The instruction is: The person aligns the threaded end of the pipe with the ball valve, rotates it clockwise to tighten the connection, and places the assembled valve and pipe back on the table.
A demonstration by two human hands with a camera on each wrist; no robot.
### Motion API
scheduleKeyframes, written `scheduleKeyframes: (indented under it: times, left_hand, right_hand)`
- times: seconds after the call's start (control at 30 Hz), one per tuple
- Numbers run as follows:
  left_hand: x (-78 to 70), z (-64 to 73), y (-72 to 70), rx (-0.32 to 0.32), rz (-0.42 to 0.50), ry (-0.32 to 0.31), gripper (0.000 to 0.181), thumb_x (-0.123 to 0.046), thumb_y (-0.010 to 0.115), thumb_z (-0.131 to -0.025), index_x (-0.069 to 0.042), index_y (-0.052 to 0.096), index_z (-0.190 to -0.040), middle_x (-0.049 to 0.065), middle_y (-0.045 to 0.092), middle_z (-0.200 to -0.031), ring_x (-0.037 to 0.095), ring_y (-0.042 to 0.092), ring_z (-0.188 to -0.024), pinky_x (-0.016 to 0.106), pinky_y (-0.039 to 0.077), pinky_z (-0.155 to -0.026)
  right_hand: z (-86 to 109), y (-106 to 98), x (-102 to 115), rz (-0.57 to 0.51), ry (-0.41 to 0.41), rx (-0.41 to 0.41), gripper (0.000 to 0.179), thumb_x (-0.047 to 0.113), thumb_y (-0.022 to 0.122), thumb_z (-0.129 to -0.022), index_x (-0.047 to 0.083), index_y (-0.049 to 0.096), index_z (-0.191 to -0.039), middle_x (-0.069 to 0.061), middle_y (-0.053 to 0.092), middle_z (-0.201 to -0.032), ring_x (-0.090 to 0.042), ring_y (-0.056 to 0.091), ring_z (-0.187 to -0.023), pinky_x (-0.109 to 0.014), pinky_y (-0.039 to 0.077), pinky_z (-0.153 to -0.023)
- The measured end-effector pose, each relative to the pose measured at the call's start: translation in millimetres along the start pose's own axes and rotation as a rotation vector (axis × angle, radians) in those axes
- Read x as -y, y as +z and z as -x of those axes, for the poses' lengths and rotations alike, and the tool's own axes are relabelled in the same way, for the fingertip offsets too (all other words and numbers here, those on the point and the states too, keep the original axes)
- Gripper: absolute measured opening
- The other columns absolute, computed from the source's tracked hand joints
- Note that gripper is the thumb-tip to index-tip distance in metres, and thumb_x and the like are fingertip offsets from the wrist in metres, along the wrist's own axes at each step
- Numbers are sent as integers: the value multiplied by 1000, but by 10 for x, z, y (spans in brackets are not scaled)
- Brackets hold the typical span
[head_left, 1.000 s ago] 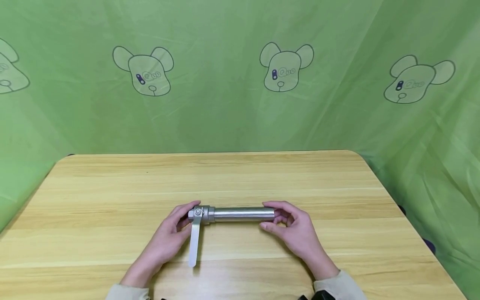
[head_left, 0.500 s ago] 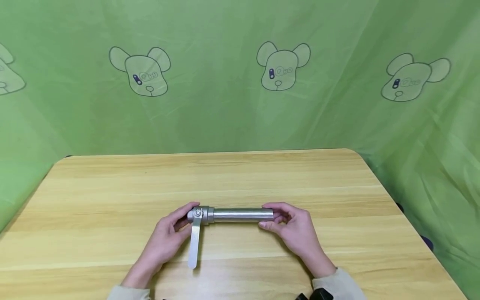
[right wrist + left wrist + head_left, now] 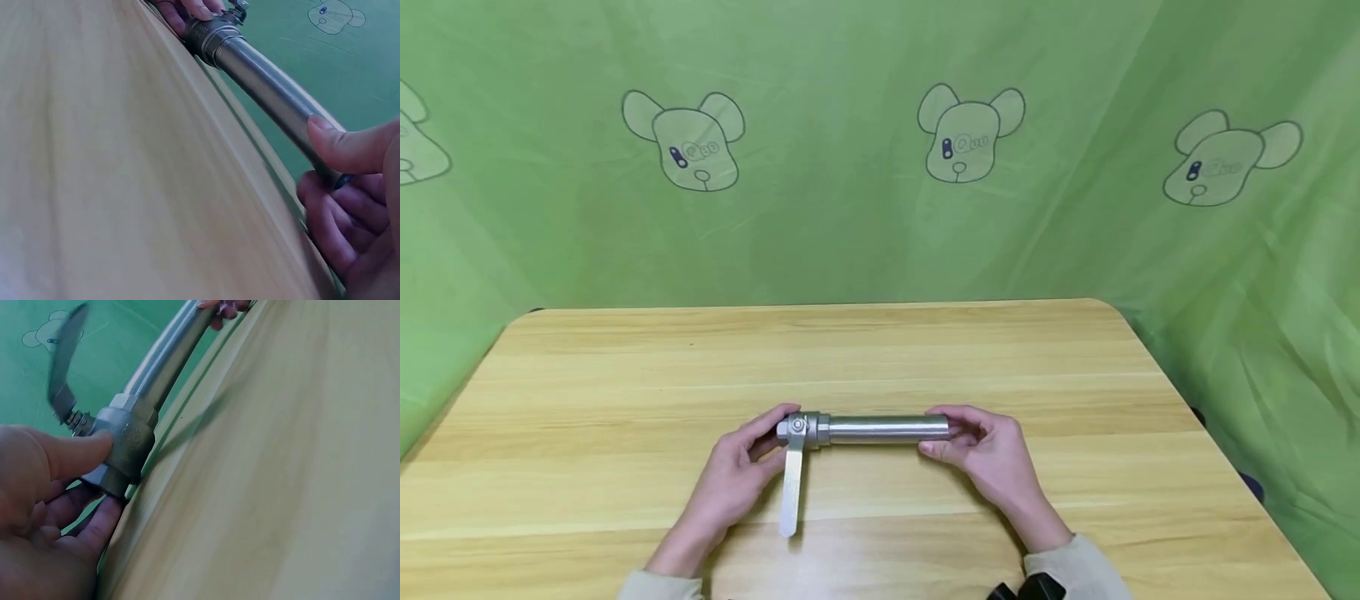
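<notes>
A silver ball valve (image 3: 814,428) is joined to a straight metal pipe (image 3: 887,428), and the two lie level across the front half of the table. The valve's flat lever (image 3: 792,492) points toward the person in the head view. My left hand (image 3: 733,475) holds the valve body at its left end, thumb pressed on its side in the left wrist view, fingers beneath and behind. At the pipe's far right end, my right hand (image 3: 996,458) pinches the tube between thumb and fingers. The pipe's dark open end (image 3: 342,181) shows beside the right fingers in the right wrist view.
A wood-grain table (image 3: 880,358) with rounded far corners lies under both hands. Green cloth (image 3: 835,233) printed with mouse-head outlines hangs behind it and along the sides. A black device (image 3: 1037,587) sits at the right sleeve (image 3: 1078,567).
</notes>
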State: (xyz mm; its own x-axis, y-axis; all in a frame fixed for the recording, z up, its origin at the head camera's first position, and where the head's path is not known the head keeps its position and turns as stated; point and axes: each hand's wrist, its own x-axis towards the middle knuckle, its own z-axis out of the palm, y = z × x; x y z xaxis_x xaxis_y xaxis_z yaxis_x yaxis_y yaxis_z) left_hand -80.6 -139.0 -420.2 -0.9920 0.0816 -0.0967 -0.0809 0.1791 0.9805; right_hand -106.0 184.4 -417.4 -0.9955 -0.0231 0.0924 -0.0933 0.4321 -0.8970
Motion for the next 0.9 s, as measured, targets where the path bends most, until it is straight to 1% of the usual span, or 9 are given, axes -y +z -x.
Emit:
scheduleKeyframes:
  times: [0.17, 0.3, 0.4, 0.53, 0.63, 0.73, 0.77, 0.83, 0.9]
  left_hand:
    - [13, 0, -4, -30, -13, -49, 58, -2, 76, -96, -20, 64, -150, 10, 59, -160, 30, 61, -144, 28, 51, -117]
    - [29, 20, -6, -60, -36, -54, 57, -5, 78, -96, -23, 65, -149, 10, 61, -157, 30, 63, -142, 31, 50, -118]
    - [41, 29, -14, -74, -29, -59, 57, -5, 80, -94, -23, 67, -147, 9, 62, -156, 30, 64, -141, 29, 53, -117]
    - [68, 16, -32, -75, 36, -69, 57, 0, 84, -87, -19, 73, -139, 8, 66, -151, 29, 66, -138, 24, 57, -112]
    - [83, 1, -44, -67, 80, -70, 57, 4, 86, -82, -16, 75, -135, 8, 67, -148, 29, 67, -136, 20, 59, -107]
    - [91, 10, -52, -49, 84, -72, 58, 4, 86, -82, -16, 74, -136, 8, 66, -148, 30, 66, -137, 21, 60, -107]
    - [89, 17, -63, -35, 72, -66, 59, 5, 84, -83, -15, 73, -137, 9, 65, -151, 31, 65, -139, 23, 60, -108]
    - [56, 40, -107, -9, -11, -33, 63, 7, 80, -85, -14, 69, -143, 9, 60, -157, 34, 60, -143, 32, 54, -118]
    - [-23, 67, -177, -13, -164, 31, 66, 7, 77, -87, -13, 64, -148, 10, 54, -163, 39, 53, -150, 46, 44, -128]
  right_hand:
    - [-14, 40, -60, 203, -104, -65, 45, 21, 101, -71, 22, 86, -114, 2, 78, -110, -9, 57, -104, -24, 51, -88]
    - [-41, 69, -84, 279, -134, -35, 45, 25, 100, -75, 22, 85, -117, 3, 77, -112, -13, 54, -109, -30, 49, -90]
    - [-49, 73, -84, 262, -112, -13, 45, 27, 99, -77, 24, 84, -119, 5, 76, -112, -13, 53, -111, -30, 49, -91]
    - [-48, 52, -81, 205, -94, 5, 42, 26, 98, -75, 27, 84, -115, 7, 76, -112, -11, 52, -112, -29, 51, -95]
    - [-52, 37, -85, 179, -104, 9, 41, 23, 98, -73, 28, 84, -111, 9, 77, -112, -11, 53, -111, -27, 51, -95]
    - [-37, 36, -103, 189, -136, 22, 42, 25, 97, -75, 25, 83, -114, 8, 77, -114, -13, 55, -113, -33, 53, -98]
    - [-25, 35, -108, 203, -154, 27, 44, 27, 97, -77, 23, 82, -118, 6, 77, -118, -15, 56, -116, -37, 54, -101]
    - [6, 24, -94, 280, -209, 31, 55, 36, 95, -80, 20, 77, -130, 0, 74, -131, -20, 58, -125, -50, 55, -109]
    - [37, -9, -35, 429, -271, 31, 76, 52, 90, -83, 19, 66, -147, -8, 64, -151, -31, 53, -141, -66, 48, -118]
